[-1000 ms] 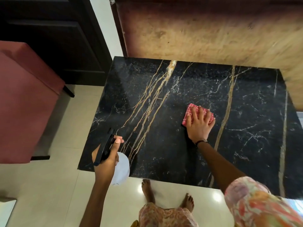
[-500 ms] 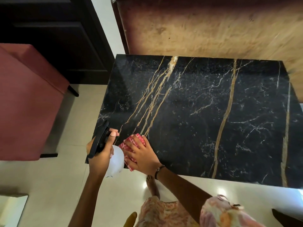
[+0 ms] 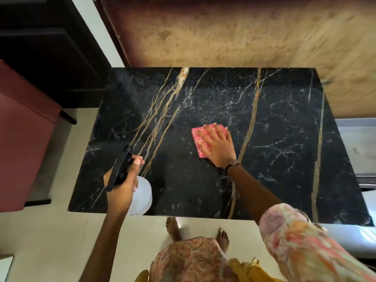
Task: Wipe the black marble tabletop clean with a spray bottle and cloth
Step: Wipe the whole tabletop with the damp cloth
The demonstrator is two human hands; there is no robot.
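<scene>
From the head view, the right hand (image 3: 216, 148) lies flat with fingers spread, pressing a pink checked cloth (image 3: 200, 139) onto the middle of the black marble tabletop (image 3: 274, 139), arm stretched forward. The left hand (image 3: 122, 186) grips a spray bottle (image 3: 142, 195) by its black trigger head, held over the tabletop's near left corner, thumb curled on top.

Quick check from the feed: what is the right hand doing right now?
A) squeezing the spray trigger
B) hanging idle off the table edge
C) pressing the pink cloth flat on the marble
C: the right hand lies with spread fingers on the pink cloth, flat on the black marble tabletop.
</scene>
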